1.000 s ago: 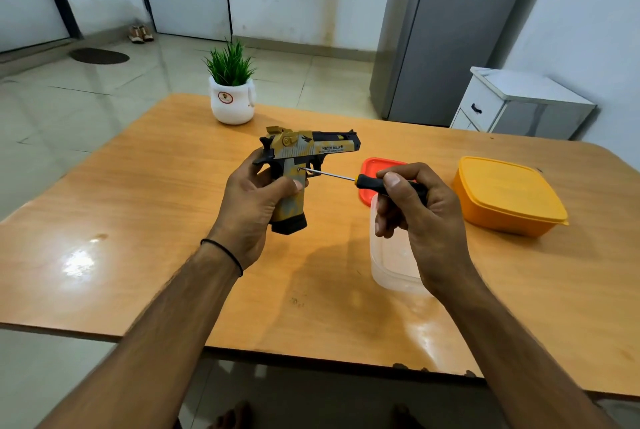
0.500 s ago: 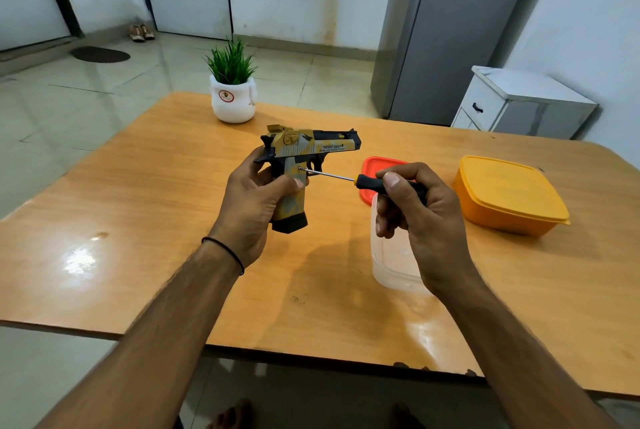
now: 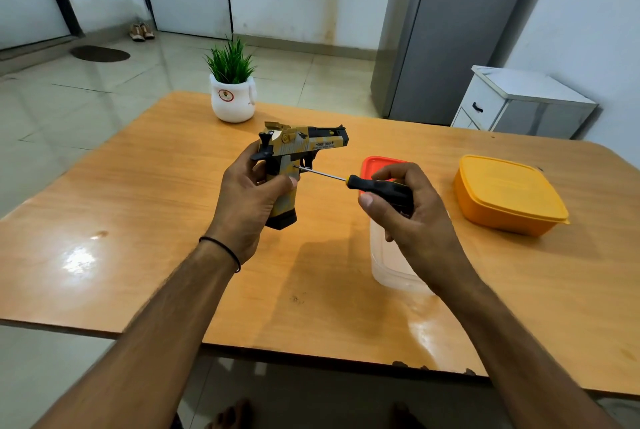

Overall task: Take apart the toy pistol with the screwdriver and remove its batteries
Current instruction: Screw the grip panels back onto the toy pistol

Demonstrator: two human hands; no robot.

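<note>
Head view: left hand (image 3: 247, 198) grips the tan-camouflage toy pistol (image 3: 294, 158), right hand (image 3: 407, 217) grasps the screwdriver (image 3: 363, 184), its tip on the grip, screw indiscernible.

On the table (image 3: 138, 220) the plant pot (image 3: 232, 106) stands behind the toy pistol (image 3: 294, 148), the lidded box (image 3: 505, 193) well right of it.

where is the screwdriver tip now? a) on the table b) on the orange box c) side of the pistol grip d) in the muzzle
c: the screwdriver in the right hand has its tip against the grip side of the toy pistol that the left hand holds.
</note>
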